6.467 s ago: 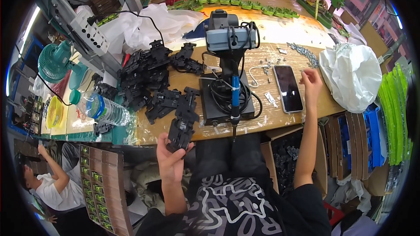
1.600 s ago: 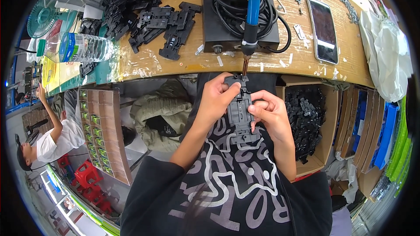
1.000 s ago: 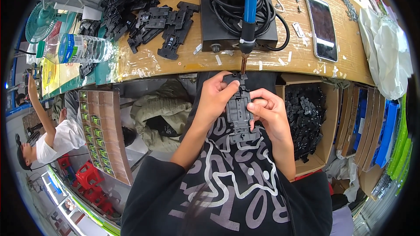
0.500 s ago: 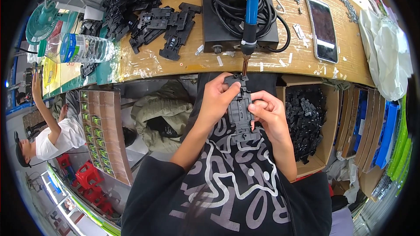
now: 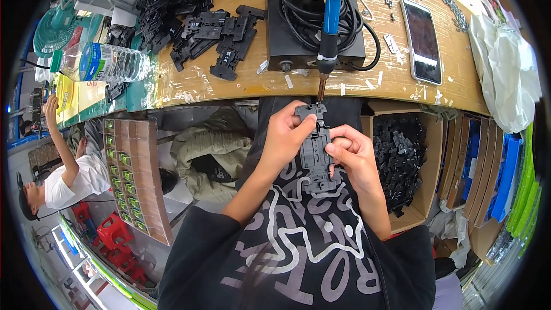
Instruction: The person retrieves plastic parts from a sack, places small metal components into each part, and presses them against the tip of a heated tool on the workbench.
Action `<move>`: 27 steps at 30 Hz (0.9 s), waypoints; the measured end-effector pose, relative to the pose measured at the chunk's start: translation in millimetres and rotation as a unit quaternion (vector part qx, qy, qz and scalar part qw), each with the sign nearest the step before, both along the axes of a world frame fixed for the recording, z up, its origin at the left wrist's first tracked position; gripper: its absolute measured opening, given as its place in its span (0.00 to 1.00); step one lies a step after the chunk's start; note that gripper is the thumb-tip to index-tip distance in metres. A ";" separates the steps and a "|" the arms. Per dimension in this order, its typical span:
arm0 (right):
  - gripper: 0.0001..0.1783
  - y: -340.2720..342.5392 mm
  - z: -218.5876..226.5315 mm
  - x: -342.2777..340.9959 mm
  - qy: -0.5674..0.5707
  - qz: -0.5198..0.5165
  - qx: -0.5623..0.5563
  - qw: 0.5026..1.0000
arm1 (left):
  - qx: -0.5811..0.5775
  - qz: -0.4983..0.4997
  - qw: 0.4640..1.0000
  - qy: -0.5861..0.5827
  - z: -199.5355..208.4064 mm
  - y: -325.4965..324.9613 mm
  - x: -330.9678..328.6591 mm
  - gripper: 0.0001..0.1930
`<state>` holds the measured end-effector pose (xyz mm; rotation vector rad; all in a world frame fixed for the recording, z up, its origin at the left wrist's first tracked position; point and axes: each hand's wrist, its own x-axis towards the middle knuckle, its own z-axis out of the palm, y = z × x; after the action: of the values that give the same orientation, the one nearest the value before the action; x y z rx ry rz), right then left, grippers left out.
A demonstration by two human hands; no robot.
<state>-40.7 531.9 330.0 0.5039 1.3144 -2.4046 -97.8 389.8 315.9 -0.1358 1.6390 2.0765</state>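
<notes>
A long black plastic part (image 5: 317,152) with clips and slots is held lengthwise in front of my shirt, below the table's near edge. My left hand (image 5: 288,132) grips its far end, the thumb pressed on top. My right hand (image 5: 353,152) pinches its right edge near the middle with thumb and fingers. Above the part's far end hangs a blue-handled tool (image 5: 331,17) like a soldering iron, its brownish tip (image 5: 322,86) pointing down. The tip's end lies close to the part; whether they touch I cannot tell.
Similar black parts (image 5: 227,31) pile up on the table's left, near a plastic bottle (image 5: 109,63). A black box with coiled cable (image 5: 344,51), a phone (image 5: 422,40) and small metal pieces are farther right. A carton of black pieces (image 5: 402,161) stands right; a co-worker (image 5: 74,181) sits left.
Both hands and the black part have shifted slightly toward me, away from the tool's tip. My grip looks the same. The co-worker's raised hand has changed its pose.
</notes>
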 end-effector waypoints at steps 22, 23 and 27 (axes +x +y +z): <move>0.14 225.5 -206.6 86.6 -0.235 -0.199 0.244 0.920 | -0.467 0.140 0.768 0.414 52.1 -111.7 -94.4 0.19; 0.11 250.0 -240.0 115.5 -0.274 -0.251 0.245 0.895 | -0.515 0.098 0.715 0.463 45.1 -112.8 -107.9 0.21; 0.19 262.2 -262.2 158.8 -0.353 -0.287 0.226 0.861 | -0.572 0.059 0.652 0.494 31.5 -123.0 -118.3 0.22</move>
<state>118.1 794.1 67.8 1.9300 1.4727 -1.8921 -216.1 266.8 347.5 0.6112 3.4432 0.6991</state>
